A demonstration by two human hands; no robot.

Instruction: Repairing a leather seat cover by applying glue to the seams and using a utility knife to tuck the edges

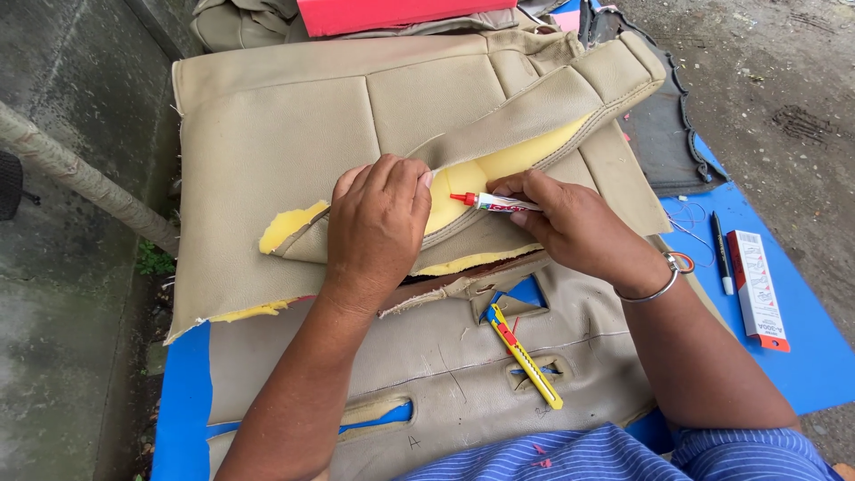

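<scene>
A beige leather seat cover (294, 125) with yellow foam backing lies across a blue table (784, 356). My left hand (378, 223) presses down on a folded flap of the cover and holds its seam apart, showing the yellow foam (463, 178). My right hand (570, 223) grips a small white glue tube with a red nozzle (485, 201), its tip pointing left into the opened seam, close to my left fingertips. A metal bangle circles my right wrist.
A yellow utility knife (524, 356) lies on a second beige cover piece near me. At the right sit a black marker (721, 254) and a white and orange carton (757, 289). A dark cover piece (668, 134) and a red board (383, 13) lie farther back.
</scene>
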